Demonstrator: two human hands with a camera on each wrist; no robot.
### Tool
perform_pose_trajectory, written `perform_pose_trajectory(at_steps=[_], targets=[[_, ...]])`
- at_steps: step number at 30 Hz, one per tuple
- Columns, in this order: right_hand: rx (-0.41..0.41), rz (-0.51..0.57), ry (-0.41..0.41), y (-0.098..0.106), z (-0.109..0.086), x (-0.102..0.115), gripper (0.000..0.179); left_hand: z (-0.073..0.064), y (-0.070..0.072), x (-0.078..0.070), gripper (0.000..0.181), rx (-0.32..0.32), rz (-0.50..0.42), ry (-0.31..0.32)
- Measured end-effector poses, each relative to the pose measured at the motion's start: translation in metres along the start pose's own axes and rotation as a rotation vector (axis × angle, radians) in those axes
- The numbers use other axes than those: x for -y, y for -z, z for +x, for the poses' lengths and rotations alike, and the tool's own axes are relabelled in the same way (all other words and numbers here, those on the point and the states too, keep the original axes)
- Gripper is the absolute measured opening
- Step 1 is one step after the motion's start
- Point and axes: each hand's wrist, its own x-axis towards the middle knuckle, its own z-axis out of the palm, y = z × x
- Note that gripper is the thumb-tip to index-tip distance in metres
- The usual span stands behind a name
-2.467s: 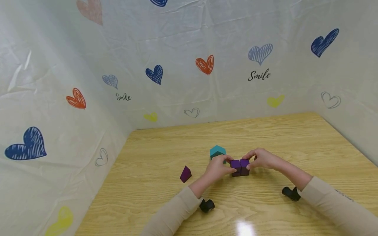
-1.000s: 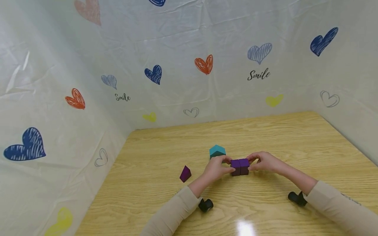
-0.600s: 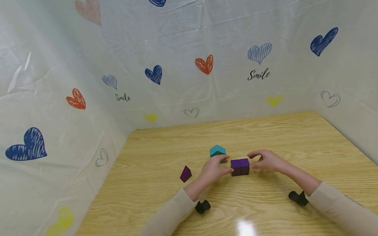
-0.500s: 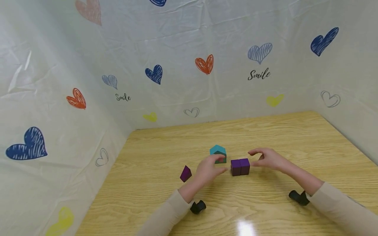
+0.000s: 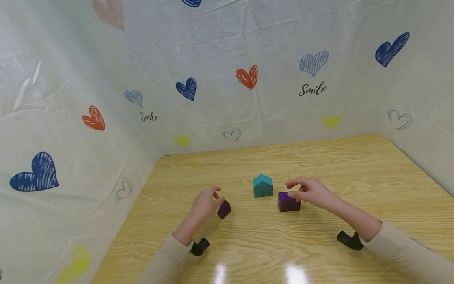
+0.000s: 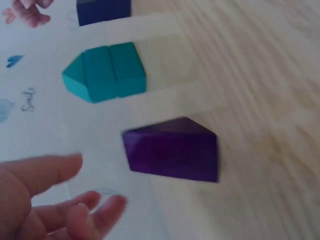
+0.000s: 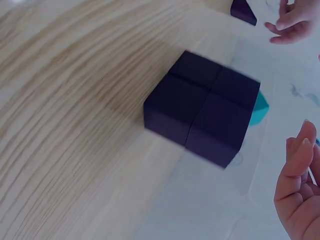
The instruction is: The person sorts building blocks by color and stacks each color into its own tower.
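Note:
A purple triangular prism block (image 5: 224, 210) lies on the table at the left, beside the thumb and fingers of my left hand (image 5: 203, 204). In the left wrist view there is a gap between that hand and the prism block (image 6: 172, 152), and nothing is held. My right hand (image 5: 313, 192) hovers over the purple blocks (image 5: 284, 205), its fingers loosely bent and holding nothing, partly hiding their tops. The right wrist view shows these purple blocks (image 7: 197, 105) pushed together into one compact group with thin seams.
Behind the purple blocks stands a teal house-shaped group of blocks (image 5: 263, 188), with a peaked top. The wooden table (image 5: 269, 236) meets a white sheet (image 5: 213, 51) printed with hearts at the back and sides. A black camera mount (image 5: 200, 247) sits at the left wrist.
Both hands have let go of the purple blocks, which now sit closed up side by side. My left hand has moved left to the prism block; the right hand has shifted slightly left above the blocks.

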Motion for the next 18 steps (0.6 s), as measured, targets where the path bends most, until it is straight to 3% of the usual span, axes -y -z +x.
perform_pose_trajectory(at_steps=[4,7,18], targets=[[0.057,0.032,0.004,-0.013,0.005,0.006,0.038,-0.005,-0.005,0.014,0.05,0.125,0.044,0.055],[0.091,0.047,0.026,-0.022,0.007,0.01,0.037,-0.007,-0.011,0.019,0.05,0.166,0.075,0.051],[0.121,0.032,0.088,-0.044,0.016,0.018,0.029,-0.004,-0.023,0.021,0.038,0.114,0.128,0.005]])
